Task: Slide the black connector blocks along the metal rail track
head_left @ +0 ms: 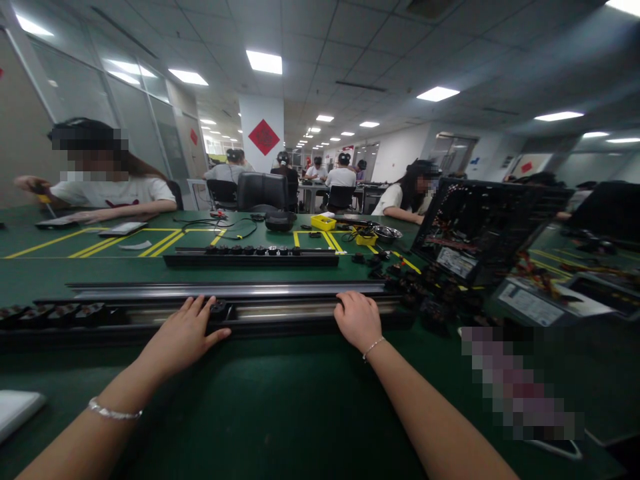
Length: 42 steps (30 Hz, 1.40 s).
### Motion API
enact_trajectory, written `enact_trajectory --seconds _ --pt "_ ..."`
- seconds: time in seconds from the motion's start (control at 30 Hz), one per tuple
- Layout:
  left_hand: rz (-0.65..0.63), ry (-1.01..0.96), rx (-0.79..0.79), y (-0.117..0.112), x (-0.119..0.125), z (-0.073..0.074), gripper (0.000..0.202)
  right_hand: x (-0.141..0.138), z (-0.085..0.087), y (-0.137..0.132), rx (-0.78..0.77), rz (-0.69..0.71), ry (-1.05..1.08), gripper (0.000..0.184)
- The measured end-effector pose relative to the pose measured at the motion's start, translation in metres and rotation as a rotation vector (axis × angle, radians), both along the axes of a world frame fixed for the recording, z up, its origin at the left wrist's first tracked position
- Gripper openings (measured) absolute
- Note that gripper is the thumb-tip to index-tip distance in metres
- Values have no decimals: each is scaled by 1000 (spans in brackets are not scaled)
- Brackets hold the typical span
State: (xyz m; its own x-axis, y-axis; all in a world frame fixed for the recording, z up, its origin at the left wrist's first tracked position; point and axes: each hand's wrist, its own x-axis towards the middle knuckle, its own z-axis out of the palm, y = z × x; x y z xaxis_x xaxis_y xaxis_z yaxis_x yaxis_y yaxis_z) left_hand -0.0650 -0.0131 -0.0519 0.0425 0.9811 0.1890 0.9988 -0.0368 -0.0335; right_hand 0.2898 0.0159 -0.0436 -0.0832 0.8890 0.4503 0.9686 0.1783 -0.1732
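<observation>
A long black rail [285, 312] with a shiny metal channel lies across the green table in front of me. Several black socket-like blocks [65, 313] sit along its left part. One small black block [219, 309] stands in the channel beside my left hand [187, 329]. That hand rests flat over the rail, its fingers stretched out and the thumb apart. Farther right, my right hand [359, 319] has its fingers curled over the rail; the fingertips are partly hidden. Just behind runs another dark strip with a silvery face [240, 291].
A shorter black rail [250, 260] holding several blocks lies farther back. Loose black parts [435, 293] heap at the right, near an open computer case [475, 233] and a power supply box [533, 303]. Yellow trays [323, 222] stand behind. Co-workers sit across the table.
</observation>
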Motion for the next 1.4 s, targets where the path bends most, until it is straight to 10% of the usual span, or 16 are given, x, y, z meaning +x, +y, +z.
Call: enact_trajectory --seconds 1.4 --pt "22 35 -1 -6 26 2 78 1 0 0 12 5 -7 30"
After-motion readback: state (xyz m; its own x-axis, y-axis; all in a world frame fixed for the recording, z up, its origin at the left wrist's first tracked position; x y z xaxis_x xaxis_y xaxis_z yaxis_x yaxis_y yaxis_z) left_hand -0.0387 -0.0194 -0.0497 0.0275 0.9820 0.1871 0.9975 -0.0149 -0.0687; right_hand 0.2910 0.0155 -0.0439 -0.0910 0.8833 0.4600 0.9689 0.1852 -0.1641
